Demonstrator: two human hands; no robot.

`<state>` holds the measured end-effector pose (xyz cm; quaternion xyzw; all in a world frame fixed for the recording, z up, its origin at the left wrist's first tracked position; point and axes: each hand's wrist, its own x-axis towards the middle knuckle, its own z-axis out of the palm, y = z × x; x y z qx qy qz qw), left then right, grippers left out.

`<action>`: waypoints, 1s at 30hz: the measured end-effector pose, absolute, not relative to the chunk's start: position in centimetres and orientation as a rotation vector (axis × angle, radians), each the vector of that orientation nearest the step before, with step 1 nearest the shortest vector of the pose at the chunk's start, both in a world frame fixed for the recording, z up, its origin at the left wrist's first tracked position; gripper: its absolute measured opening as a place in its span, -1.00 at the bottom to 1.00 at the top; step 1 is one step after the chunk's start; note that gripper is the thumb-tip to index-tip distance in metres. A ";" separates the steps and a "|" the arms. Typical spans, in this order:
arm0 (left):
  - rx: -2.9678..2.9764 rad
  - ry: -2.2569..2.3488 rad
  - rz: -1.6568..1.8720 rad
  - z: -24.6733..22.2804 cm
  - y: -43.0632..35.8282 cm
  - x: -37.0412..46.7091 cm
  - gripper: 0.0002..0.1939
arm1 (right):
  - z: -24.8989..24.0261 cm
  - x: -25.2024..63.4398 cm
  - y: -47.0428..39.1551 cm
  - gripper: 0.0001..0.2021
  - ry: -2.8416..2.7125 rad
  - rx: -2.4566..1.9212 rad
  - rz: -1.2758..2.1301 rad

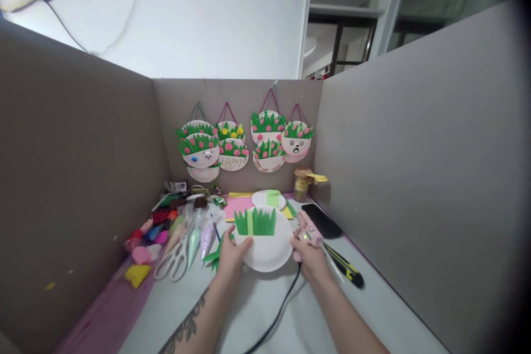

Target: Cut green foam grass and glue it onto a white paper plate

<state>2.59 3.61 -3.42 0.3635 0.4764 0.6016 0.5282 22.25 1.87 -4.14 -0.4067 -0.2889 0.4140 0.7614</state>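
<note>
Grey-brown panels [373, 149] wall in a pale counter [186, 321] on three sides, and at its middle the round white paper plate [267, 257] is held up, tilted towards the wearer. The left hand [231, 257] pinches its left side: thumb flat on the front just below the jagged green paper grass [263, 222], the other fingers mostly hidden, closed with no visible gap. That grip probably steadies the rim while leaving the grass uncovered. The right hand [309, 257] has its fingers wrapped round a pink glue gun [310, 231] at the plate's right edge; whether they also touch the rim, I cannot tell. Holding the gun so close likely saves reaching for it.

The gun's black cable [286, 294] curves down the counter between the forearms, where it could snag. Beside the right hand, a yellow-and-black cutter [346, 268] and a dark flat phone-like slab [321, 220] crowd that side. White-handled scissors [176, 260] and a cut green paper piece [213, 257] lie to the left; decorated plates [269, 163] hang behind, out of the way.
</note>
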 end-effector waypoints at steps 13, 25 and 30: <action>0.861 1.019 1.298 -4.0 3.7 2.6 0.07 | -3.3 22.3 1.6 -0.67 -0.693 -0.901 0.773; 0.982 1.104 1.292 -3.9 3.6 2.2 -0.06 | -3.7 22.4 1.8 -0.63 -0.692 -0.885 0.777; 1.132 1.300 1.503 -2.6 5.5 -1.9 -0.32 | -3.9 24.0 2.3 -0.46 -0.565 -0.884 0.764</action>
